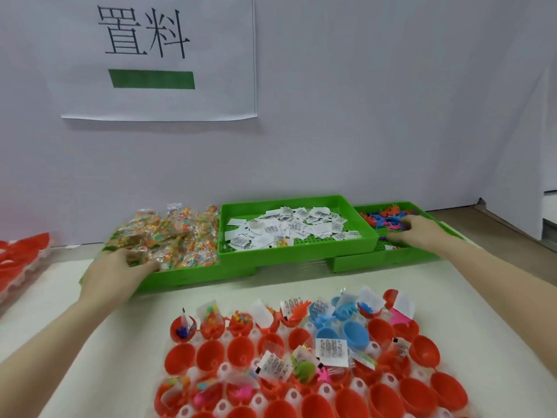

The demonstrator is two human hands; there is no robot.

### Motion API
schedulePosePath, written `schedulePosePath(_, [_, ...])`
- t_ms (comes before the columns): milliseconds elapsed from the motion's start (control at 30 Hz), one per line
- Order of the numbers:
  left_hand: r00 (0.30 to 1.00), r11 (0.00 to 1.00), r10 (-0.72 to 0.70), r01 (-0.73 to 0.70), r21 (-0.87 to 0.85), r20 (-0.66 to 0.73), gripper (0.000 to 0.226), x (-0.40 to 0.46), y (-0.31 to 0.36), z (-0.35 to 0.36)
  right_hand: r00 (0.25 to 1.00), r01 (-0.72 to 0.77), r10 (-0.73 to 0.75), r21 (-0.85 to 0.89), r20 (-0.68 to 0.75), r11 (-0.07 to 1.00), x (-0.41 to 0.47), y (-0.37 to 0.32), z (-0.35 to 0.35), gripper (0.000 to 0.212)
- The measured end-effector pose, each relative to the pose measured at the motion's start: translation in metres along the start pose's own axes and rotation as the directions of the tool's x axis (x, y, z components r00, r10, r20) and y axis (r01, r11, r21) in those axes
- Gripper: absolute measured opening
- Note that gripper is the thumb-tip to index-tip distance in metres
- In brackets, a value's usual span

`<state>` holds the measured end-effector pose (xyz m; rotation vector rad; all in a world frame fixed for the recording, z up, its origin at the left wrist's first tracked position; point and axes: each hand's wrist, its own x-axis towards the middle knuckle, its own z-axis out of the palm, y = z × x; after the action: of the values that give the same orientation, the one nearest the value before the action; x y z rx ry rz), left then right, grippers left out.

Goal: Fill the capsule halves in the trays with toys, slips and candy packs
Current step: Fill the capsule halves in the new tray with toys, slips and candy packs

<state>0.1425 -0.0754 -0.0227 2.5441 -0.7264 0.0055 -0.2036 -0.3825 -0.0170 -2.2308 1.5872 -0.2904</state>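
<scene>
A clear tray of red capsule halves (211, 356) lies in front of me, with two blue halves (355, 334) among them. Several halves hold toys, printed slips or candy packs; others hold nothing. Behind it stand three green trays: candy packs (177, 233) on the left, paper slips (289, 227) in the middle, small coloured toys (385, 217) on the right. My left hand (120, 273) reaches into the candy tray with its fingers curled around packs. My right hand (419, 232) lies in the toy tray, fingertips among the toys; whether they pinch one is hidden.
More red capsule halves (21, 260) sit in another tray at the far left edge. A white wall with a printed sign (156, 55) closes off the back. The table's right edge (512, 245) runs just beyond the toy tray.
</scene>
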Motion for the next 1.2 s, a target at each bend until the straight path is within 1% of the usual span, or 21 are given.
schedulePosePath(67, [0.996, 0.997, -0.067, 0.064, -0.049, -0.058, 0.051, 0.005, -0.001, 0.004, 1.000, -0.024, 0.025, -0.075, 0.013, 0.997, 0.012, -0.002, 0.006, 0.067])
schedulePosePath(133, [0.992, 0.995, -0.096, 0.096, -0.004, -0.078, 0.050, 0.008, 0.000, 0.009, 0.999, -0.037, 0.032, -0.195, -0.029, 0.980, 0.020, -0.005, 0.008, 0.067])
schedulePosePath(167, [0.990, 0.994, -0.107, 0.109, 0.021, -0.087, 0.048, 0.010, 0.000, 0.011, 0.998, -0.028, 0.017, -0.212, -0.054, 0.977, 0.023, -0.007, 0.008, 0.067])
schedulePosePath(233, [0.985, 0.990, -0.129, 0.134, 0.033, -0.112, 0.046, 0.013, 0.001, 0.015, 0.996, 0.010, -0.023, -0.148, -0.084, 0.989, 0.027, -0.009, 0.009, 0.064])
schedulePosePath(300, [0.981, 0.990, -0.134, 0.138, 0.019, -0.143, 0.042, 0.016, 0.000, 0.019, 0.994, 0.047, -0.057, -0.108, -0.091, 0.993, 0.027, -0.009, 0.010, 0.054])
schedulePosePath(400, [0.971, 0.993, -0.117, 0.108, -0.055, -0.208, 0.032, 0.017, -0.002, 0.024, 0.984, 0.095, -0.109, -0.098, -0.143, 0.991, 0.022, -0.007, 0.007, 0.035])
schedulePosePath(500, [0.956, 0.990, -0.099, 0.069, -0.119, -0.274, 0.022, 0.013, -0.001, 0.027, 0.964, 0.118, -0.145, -0.131, -0.222, 0.984, 0.011, -0.007, 0.001, 0.028])
schedulePosePath(600, [0.945, 0.989, -0.067, 0.021, -0.145, -0.319, 0.022, 0.007, 0.002, 0.025, 0.963, 0.092, -0.134, -0.182, -0.236, 0.979, 0.006, -0.004, -0.004, 0.033])
schedulePosePath(667, [0.941, 0.989, -0.072, 0.024, -0.148, -0.332, 0.025, 0.004, 0.002, 0.021, 0.952, 0.100, -0.135, -0.139, -0.274, 0.985, 0.003, -0.001, -0.009, 0.018])
schedulePosePath(700, [0.940, 0.988, -0.082, 0.032, -0.152, -0.332, 0.026, 0.004, 0.002, 0.019, 0.944, 0.103, -0.128, -0.097, -0.304, 0.990, 0.002, 0.000, -0.012, 0.014])
schedulePosePath(767, [0.943, 0.986, -0.075, 0.022, -0.166, -0.324, 0.025, 0.005, -0.001, 0.016, 0.932, 0.104, -0.101, -0.009, -0.349, 0.994, 0.001, 0.003, -0.017, 0.016])
schedulePosePath(833, [0.949, 0.983, -0.032, -0.026, -0.180, -0.315, 0.018, 0.005, -0.005, 0.014, 0.926, 0.094, -0.066, 0.058, -0.373, 0.994, -0.001, 0.005, -0.020, 0.016])
schedulePosePath(933, [0.947, 0.968, 0.013, -0.092, -0.233, -0.320, 0.017, 0.007, -0.010, 0.010, 0.945, 0.095, -0.040, 0.155, -0.325, 0.983, -0.005, 0.003, -0.024, 0.025])
schedulePosePath(967, [0.944, 0.963, 0.023, -0.109, -0.246, -0.328, 0.018, 0.007, -0.012, 0.009, 0.953, 0.100, -0.041, 0.184, -0.300, 0.978, -0.008, 0.001, -0.025, 0.026])
schedulePosePath(1000, [0.939, 0.958, 0.031, -0.125, -0.258, -0.342, 0.018, 0.007, -0.013, 0.007, 0.957, 0.106, -0.043, 0.211, -0.286, 0.972, -0.010, -0.002, -0.026, 0.022])
schedulePosePath(1033, [0.930, 0.952, 0.037, -0.145, -0.271, -0.365, 0.018, 0.007, -0.013, 0.005, 0.958, 0.116, -0.047, 0.229, -0.283, 0.967, -0.012, -0.006, -0.027, 0.018])
schedulePosePath(1067, [0.918, 0.943, 0.033, -0.160, -0.292, -0.395, 0.018, 0.007, -0.013, 0.003, 0.957, 0.129, -0.058, 0.235, -0.285, 0.963, -0.013, -0.010, -0.029, 0.020])
schedulePosePath(1200, [0.849, 0.905, -0.038, -0.195, -0.379, -0.527, 0.018, 0.004, -0.003, -0.006, 0.939, 0.229, -0.168, 0.180, -0.301, 0.957, -0.025, -0.044, -0.024, 0.038])
